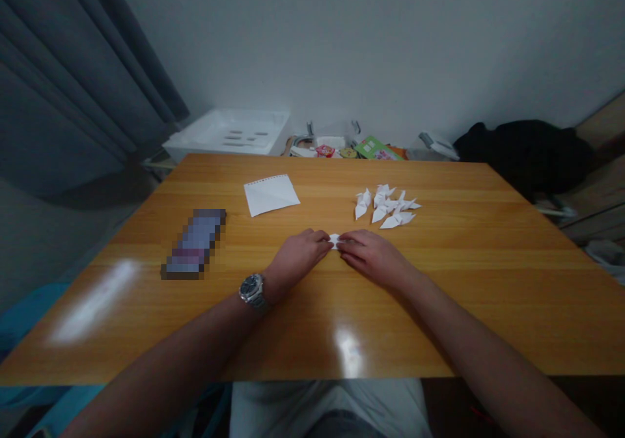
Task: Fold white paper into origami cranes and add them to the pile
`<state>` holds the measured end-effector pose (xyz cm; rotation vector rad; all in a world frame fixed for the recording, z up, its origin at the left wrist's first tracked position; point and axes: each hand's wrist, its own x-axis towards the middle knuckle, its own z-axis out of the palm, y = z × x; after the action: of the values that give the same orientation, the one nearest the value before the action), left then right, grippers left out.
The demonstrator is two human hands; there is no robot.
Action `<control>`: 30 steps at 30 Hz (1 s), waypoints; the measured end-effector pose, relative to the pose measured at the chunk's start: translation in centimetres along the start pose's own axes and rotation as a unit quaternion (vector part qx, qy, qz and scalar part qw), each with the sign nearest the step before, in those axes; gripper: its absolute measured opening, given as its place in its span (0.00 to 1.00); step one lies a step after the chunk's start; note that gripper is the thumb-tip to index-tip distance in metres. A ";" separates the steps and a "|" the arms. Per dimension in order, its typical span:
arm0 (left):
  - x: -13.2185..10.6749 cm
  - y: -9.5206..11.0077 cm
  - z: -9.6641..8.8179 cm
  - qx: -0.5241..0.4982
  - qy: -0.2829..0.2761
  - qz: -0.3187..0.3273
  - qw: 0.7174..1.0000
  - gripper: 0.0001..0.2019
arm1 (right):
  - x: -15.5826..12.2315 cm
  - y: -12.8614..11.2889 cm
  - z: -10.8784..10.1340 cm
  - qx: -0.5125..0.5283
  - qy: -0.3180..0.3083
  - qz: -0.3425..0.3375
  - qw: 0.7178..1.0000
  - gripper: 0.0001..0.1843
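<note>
Between my two hands, at the middle of the wooden table (312, 321), is a small folded piece of white paper (334, 241). My left hand (303, 250), with a metal watch (252, 289) on its wrist, closes its fingers on the paper's left end. From the other side my right hand (372, 254) pinches the right end. Most of the paper is hidden under the fingers. Beyond my right hand lie several folded white paper cranes (390, 205) in a cluster. A white sheet (271, 194) with a perforated top edge and a crease lies beyond my left hand.
A blurred-out phone-like device (194, 243) lies on the left of the table. Past the far edge are a white plastic tray (229, 132), a green packet (375, 148) and other small items. A black cloth heap (522, 155) is at the right, a grey curtain (73, 67) at the left.
</note>
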<state>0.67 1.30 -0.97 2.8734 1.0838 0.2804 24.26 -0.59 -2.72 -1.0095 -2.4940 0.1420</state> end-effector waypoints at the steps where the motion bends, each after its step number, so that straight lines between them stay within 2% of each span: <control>1: 0.0 0.0 0.0 0.003 -0.002 0.001 1.000 0.13 | -0.1 -0.1 -0.1 -0.004 -0.003 -0.002 1.000 0.13; 9: 0.0 -0.2 0.2 0.016 0.001 0.004 1.000 0.11 | -0.4 -0.4 -0.4 -0.046 -0.048 0.009 0.998 0.17; 15: -0.1 0.0 0.0 0.032 -0.007 0.007 0.999 0.11 | -0.3 -0.5 -0.5 -0.039 -0.051 0.010 0.998 0.17; 19: -0.5 0.4 0.0 0.044 -0.021 0.022 0.999 0.14 | -0.3 -0.5 -0.5 -0.033 -0.053 0.006 0.998 0.18; 23: -0.8 1.0 0.3 0.053 -0.013 0.037 0.998 0.17 | -0.4 -0.3 -0.3 -0.045 -0.058 0.000 0.997 0.19; 30: -1.1 1.5 0.5 0.064 -0.017 0.025 0.997 0.19 | -0.4 -0.6 -0.6 -0.062 -0.084 -0.012 0.994 0.20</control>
<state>0.99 -0.56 -1.39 3.0093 1.0642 0.1697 24.43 -1.37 -2.19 -1.0568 -2.6949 0.0662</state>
